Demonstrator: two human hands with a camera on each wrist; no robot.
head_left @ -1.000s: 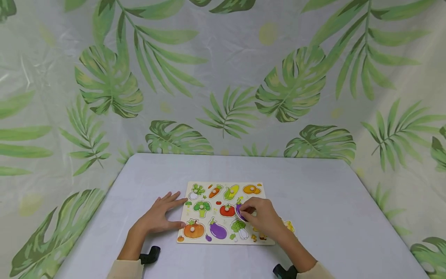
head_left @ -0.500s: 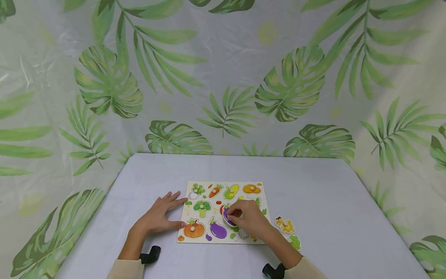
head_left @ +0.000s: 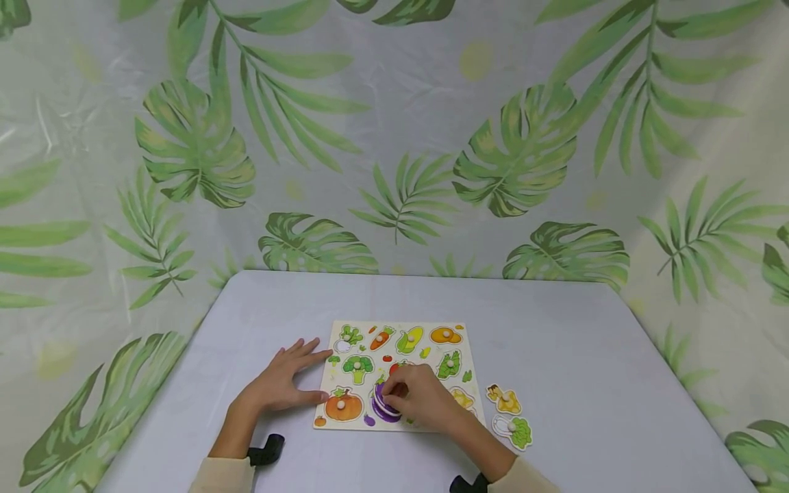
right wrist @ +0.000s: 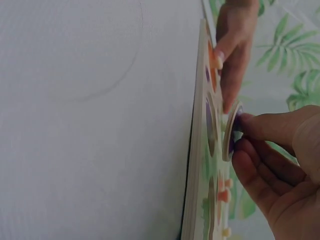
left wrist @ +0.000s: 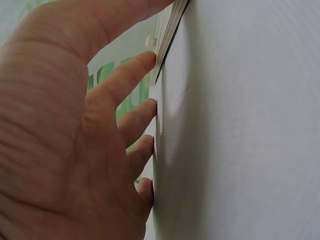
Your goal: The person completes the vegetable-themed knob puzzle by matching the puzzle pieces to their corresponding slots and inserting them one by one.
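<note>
My right hand (head_left: pixel 422 398) pinches an eggplant puzzle piece (right wrist: pixel 232 131) between thumb and fingers. In the right wrist view the piece is tilted and slightly apart from the puzzle board (right wrist: pixel 192 165). From the head view it hangs over the printed eggplant (head_left: pixel 385 415) in the board's front row. My left hand (head_left: pixel 283 380) lies at the board's left edge with fingers spread, thumb and index fingertip touching it. In the left wrist view its fingers (left wrist: pixel 135 75) reach to the board's edge (left wrist: pixel 170 40). Part of the board's front right is hidden by the right hand.
Two loose pieces lie right of the board: a yellow one (head_left: pixel 508 402) and a leafy green-and-white one (head_left: pixel 520 433). Knobbed pieces sit in the board, among them a pumpkin (head_left: pixel 343 407), broccoli (head_left: pixel 357 368) and carrot (head_left: pixel 381 338). A white cloth (head_left: pixel 555 342) covers the table.
My right hand has moved left and toward the front with the eggplant piece, from beside the tomato to over the printed eggplant. The left hand has stayed put.
</note>
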